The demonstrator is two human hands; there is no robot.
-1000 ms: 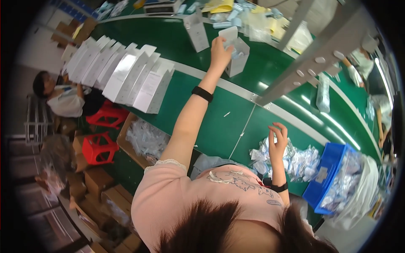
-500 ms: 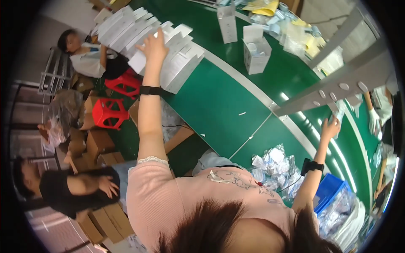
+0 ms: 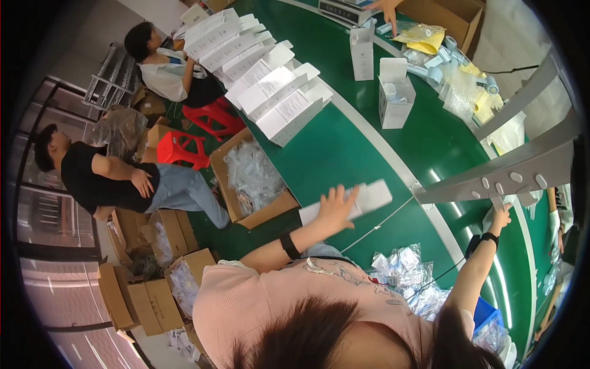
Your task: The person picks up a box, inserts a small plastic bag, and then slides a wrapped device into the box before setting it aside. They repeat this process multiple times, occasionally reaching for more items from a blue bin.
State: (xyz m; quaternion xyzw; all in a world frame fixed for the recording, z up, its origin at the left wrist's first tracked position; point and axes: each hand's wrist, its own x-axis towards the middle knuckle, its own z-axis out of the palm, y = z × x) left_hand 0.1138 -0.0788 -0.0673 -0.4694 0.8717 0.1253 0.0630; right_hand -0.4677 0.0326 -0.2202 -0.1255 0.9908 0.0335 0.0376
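My left hand (image 3: 337, 209) is over a white carton (image 3: 373, 195) at the near part of the green table, its fingers bent across the carton's side. The carton lies tilted and slightly blurred. To the far left, several more white cartons (image 3: 270, 86) lean against each other in a slanting row. My right hand (image 3: 501, 216) reaches out over the green belt at the right, beside a grey metal post. Its fingers close on a pale, see-through packet (image 3: 489, 219), partly hidden by the hand and post.
Two upright white boxes stand across the belt, one an open box (image 3: 396, 101) with pale items inside. Foil-like packets (image 3: 402, 270) and a blue bin (image 3: 487, 317) are near my right arm. The metal frame (image 3: 504, 175) crosses the right side. Other people sit or stand around.
My left hand has come back from the row of cartons with one carton, now in front of me. My right hand stays out over the belt. A co-worker's hand appears at the top.
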